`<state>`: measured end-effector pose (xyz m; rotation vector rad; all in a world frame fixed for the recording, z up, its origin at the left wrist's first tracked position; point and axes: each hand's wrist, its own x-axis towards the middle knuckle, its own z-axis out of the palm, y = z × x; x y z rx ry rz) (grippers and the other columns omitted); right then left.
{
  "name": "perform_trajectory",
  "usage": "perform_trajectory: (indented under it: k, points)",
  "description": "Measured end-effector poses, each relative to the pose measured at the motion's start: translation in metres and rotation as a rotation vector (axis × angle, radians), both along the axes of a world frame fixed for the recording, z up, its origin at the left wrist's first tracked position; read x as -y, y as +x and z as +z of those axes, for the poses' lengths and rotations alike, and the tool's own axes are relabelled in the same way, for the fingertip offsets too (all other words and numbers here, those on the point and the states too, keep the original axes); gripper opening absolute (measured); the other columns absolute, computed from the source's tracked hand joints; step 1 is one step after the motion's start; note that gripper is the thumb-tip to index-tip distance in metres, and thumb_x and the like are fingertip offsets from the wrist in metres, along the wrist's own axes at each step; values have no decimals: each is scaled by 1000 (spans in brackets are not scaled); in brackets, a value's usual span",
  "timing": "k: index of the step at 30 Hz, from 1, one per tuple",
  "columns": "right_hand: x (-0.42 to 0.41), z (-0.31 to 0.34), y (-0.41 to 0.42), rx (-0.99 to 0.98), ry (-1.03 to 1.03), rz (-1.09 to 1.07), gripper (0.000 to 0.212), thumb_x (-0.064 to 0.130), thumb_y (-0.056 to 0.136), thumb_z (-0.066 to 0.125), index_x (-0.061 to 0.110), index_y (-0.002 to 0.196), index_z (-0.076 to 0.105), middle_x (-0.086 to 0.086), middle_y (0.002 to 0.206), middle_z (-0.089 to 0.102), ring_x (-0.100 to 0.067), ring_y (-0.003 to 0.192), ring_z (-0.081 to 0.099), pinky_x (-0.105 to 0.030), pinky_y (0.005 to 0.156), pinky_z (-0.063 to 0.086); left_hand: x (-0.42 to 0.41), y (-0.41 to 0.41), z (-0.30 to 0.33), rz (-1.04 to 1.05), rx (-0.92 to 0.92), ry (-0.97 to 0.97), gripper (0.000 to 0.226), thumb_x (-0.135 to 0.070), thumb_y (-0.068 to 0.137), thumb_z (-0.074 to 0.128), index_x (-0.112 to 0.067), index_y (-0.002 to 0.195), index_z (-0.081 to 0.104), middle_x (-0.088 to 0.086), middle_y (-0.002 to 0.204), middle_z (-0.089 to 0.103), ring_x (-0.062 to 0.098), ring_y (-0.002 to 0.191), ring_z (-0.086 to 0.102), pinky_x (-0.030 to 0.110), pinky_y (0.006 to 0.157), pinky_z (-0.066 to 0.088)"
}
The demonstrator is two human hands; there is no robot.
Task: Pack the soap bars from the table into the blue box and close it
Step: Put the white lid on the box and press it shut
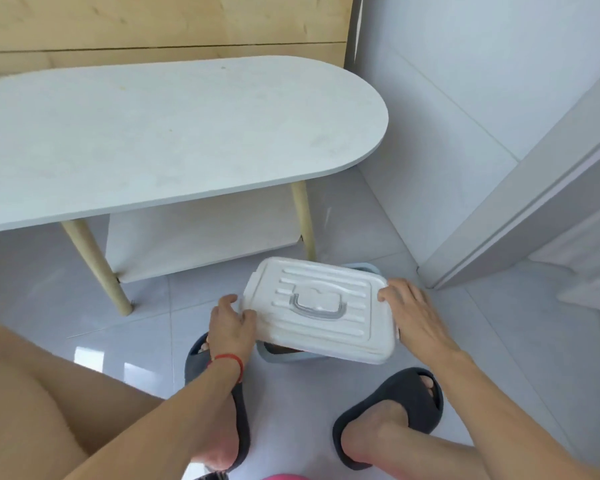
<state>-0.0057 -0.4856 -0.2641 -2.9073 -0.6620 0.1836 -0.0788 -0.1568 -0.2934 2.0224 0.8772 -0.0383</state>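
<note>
A white ribbed lid (321, 308) with a grey handle lies tilted over the blue box (291, 356), which stands on the floor between my feet. Only slivers of the box's blue rim show at the near edge and the far right corner. My left hand (230, 325) grips the lid's left edge. My right hand (413, 315) holds its right edge. The lid hides the inside of the box; a brownish shape shows in the gap at the near edge. No soap bars are visible on the white oval table (160, 133).
The table stands on wooden legs (97, 268) with a lower shelf (201, 237), just beyond the box. A white door frame (520, 216) rises at the right. My feet in dark slippers (392, 414) flank the box on the glossy tiled floor.
</note>
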Motion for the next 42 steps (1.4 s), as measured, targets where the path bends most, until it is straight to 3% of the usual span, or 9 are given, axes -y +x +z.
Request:
perform_trajectory:
  k: [4,7,11,17,22,26,32,38,42]
  points:
    - [-21,-6,11,-312,153,-335,40,40,100,41,36,139,42,0,141,48,-24,125,44,-46,111,39,21,-25,-20,-84,-90,194,34,-22,99,51,-5,127,48,18,114,59,38,104,58,33,77,38]
    - [-27,-16,17,-241,215,-405,54,7,100,48,20,152,41,-11,144,51,-31,126,52,-42,104,46,30,-24,-16,-202,-172,292,33,-33,100,47,-6,119,48,13,95,62,36,91,65,37,74,48]
    - [-31,-32,9,-205,342,-563,37,16,105,48,9,141,46,-14,126,60,-34,111,59,-39,87,49,32,-20,-7,-288,-272,452,34,-38,92,50,-11,112,43,11,100,67,34,93,65,38,73,54]
    - [-24,-48,7,-348,570,-677,36,17,107,47,19,140,35,-10,129,59,-26,105,58,-38,81,50,62,22,5,-915,-23,741,84,-54,85,54,-37,158,18,13,168,4,41,154,5,67,116,18]
    - [-9,-45,22,-742,798,-957,89,37,99,65,26,161,2,-9,157,40,-31,132,51,-50,110,46,87,49,-8,-1215,-219,635,99,-82,78,50,-58,151,-12,5,164,-31,46,148,-29,81,107,-11]
    - [-1,-50,28,-943,934,-1112,85,37,92,75,16,158,26,-9,142,55,-34,119,60,-61,106,48,89,50,-9,-1185,-216,671,100,-81,76,53,-58,150,-10,6,165,-27,48,148,-27,82,106,-7]
    - [-16,-49,23,-462,766,-1003,35,19,89,76,-1,116,66,-18,112,71,-33,97,70,-44,82,60,89,48,-7,-1179,-211,667,99,-82,77,51,-58,150,-10,5,166,-27,47,148,-28,81,108,-8]
    - [-35,-41,12,-326,554,-899,27,21,104,55,8,127,60,-11,116,66,-31,108,63,-51,94,57,88,48,-8,-1170,-207,658,99,-83,76,51,-59,150,-10,4,166,-27,45,149,-28,80,108,-9]
    - [-37,-41,10,-251,540,-900,14,16,104,54,8,100,65,-7,89,65,-27,86,63,-38,71,57,88,47,-8,-1168,-213,662,99,-84,76,51,-59,150,-10,4,166,-27,45,149,-28,80,109,-9]
